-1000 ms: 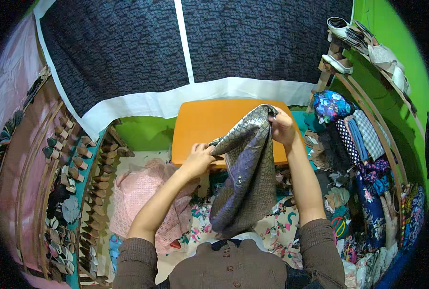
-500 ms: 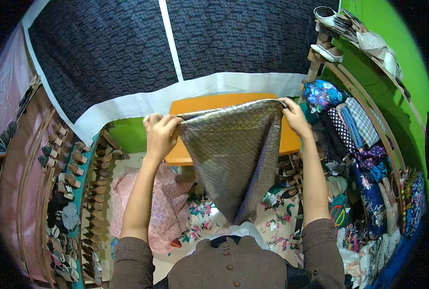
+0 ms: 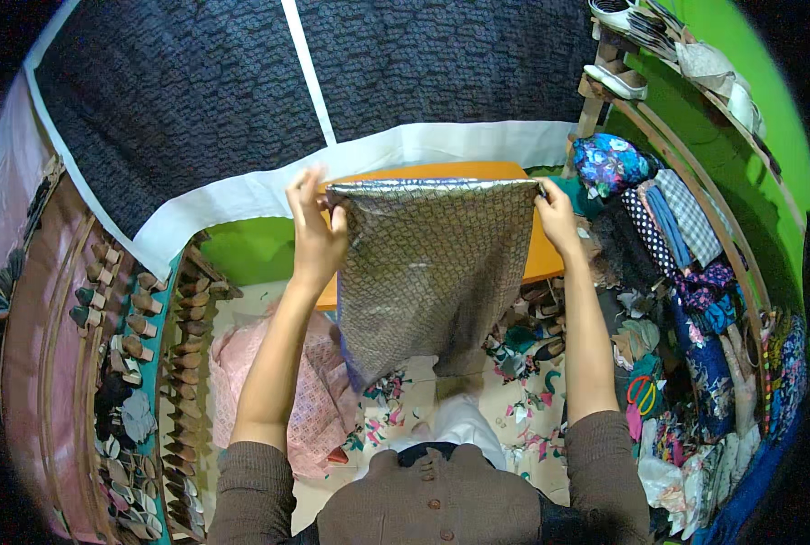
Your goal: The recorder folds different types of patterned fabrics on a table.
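Note:
A shiny grey-gold patterned cloth (image 3: 437,263) hangs spread in front of me, its folded top edge stretched nearly level and showing a paler, silvery side. At its upper left corner is my left hand (image 3: 317,241), its thumb against the cloth and its raised fingers slightly blurred. Pinching the upper right corner, my right hand (image 3: 559,218) has its fingers closed. The lower part of the cloth dangles freely above the floor. Behind it stands an orange table (image 3: 405,171), mostly covered from view.
Shoe racks (image 3: 155,363) line the left side. Folded fabrics (image 3: 668,236) and scissors with yellow and red handles (image 3: 642,397) lie at the right. A pink lace cloth (image 3: 273,391) and colourful scraps (image 3: 536,418) are on the floor. A dark curtain (image 3: 196,109) hangs ahead.
The cloth has gone from a bunched, pointed drape to a wider, flatter hang. My left hand has turned, its fingers lifting at the corner; my right hand keeps its corner.

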A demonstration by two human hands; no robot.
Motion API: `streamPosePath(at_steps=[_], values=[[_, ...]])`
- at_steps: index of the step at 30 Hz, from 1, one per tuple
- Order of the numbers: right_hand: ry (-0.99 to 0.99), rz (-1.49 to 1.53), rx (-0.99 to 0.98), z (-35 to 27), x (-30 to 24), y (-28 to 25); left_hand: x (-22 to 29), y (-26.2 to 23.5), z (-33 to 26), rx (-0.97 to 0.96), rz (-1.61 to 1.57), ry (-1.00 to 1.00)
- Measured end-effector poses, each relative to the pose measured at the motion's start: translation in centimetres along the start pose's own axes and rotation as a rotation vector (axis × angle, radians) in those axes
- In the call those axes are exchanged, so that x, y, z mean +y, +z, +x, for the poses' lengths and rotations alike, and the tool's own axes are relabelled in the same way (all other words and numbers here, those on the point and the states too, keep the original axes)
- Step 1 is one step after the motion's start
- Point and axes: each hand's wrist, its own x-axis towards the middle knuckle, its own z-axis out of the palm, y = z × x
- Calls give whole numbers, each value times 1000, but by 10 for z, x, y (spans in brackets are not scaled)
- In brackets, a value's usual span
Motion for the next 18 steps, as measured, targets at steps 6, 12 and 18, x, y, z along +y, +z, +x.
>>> streamPosePath(at_steps=[6,12,18], values=[[-170,-11,264,54,1,3,-38,25,34,-159,71,-263],[-217,-85,407,165,6,44,-113,71,88,-105,26,-379],[-287,-141,382,284,74,109,-216,121,107,-23,276,-459]])
